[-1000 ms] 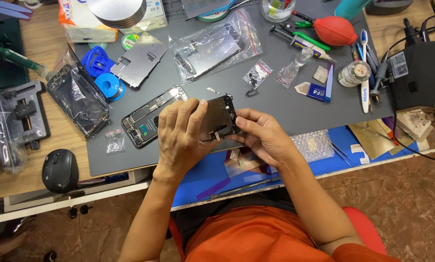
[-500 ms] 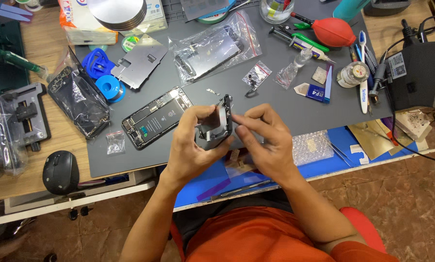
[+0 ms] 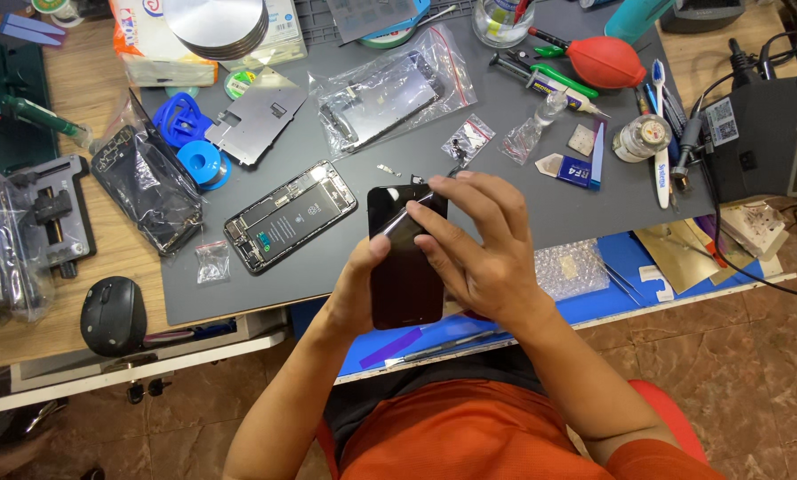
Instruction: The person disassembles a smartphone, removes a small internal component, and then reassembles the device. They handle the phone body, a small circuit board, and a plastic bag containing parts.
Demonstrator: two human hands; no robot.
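A glossy black rectangular phone screen panel (image 3: 405,267) is held above the grey bench mat (image 3: 505,191), left hand (image 3: 356,293) clamped under it, right hand (image 3: 478,244) pinching its top edge. Flexing could crack it; the left hand's fingers are hidden beneath

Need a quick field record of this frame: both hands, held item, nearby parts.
left hand: grips the black phone screen panel from its left edge
right hand: fingers laid across the panel's top right
panel: raised above the grey mat, glossy face up
opened phone body: flat on the mat, left of the hands
red air blower: far side of the mat
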